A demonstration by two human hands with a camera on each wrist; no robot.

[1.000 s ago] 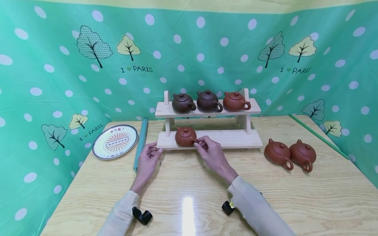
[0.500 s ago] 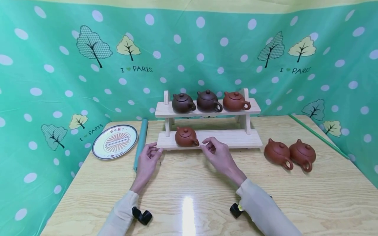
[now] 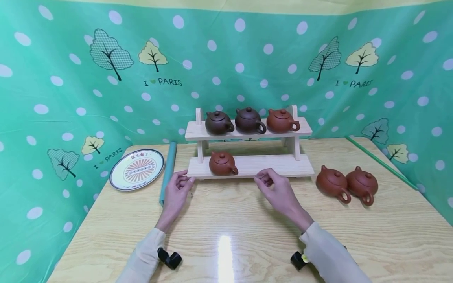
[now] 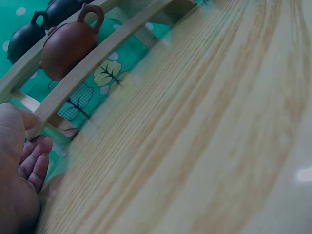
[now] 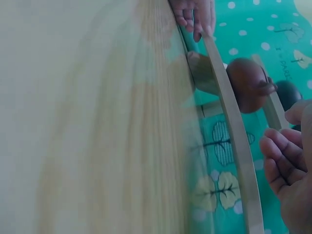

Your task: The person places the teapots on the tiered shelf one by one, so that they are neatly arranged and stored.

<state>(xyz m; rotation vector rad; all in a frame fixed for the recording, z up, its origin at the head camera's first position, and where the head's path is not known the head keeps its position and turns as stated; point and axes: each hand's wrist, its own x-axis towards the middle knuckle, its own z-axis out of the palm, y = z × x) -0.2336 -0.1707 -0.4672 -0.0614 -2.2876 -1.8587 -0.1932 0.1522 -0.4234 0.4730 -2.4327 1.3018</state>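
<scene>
A small reddish-brown teapot [image 3: 222, 163] stands on the lower board of a two-tier wooden display rack [image 3: 272, 165], left of its middle, handle toward the front right. My left hand [image 3: 177, 194] holds the left end of that lower board; in the left wrist view its thumb lies above the board and its fingers below. My right hand [image 3: 279, 192] hovers by the board's front edge, right of the teapot, fingers loosely bent with nothing between them. On the upper board sit two dark teapots [image 3: 248, 120] and a reddish-brown teapot [image 3: 282, 120].
Two more reddish-brown teapots [image 3: 332, 184] sit side by side on the table at the right. A patterned plate [image 3: 137, 169] and a rolled teal cloth-like strip [image 3: 169, 173] lie at the left. A thin green rod [image 3: 383, 163] lies along the right edge, before the green curtain [image 3: 226, 51].
My right hand has let go of the lower teapot's handle and moved right and slightly toward me. The teapot stays on the lower board. My left hand keeps its place.
</scene>
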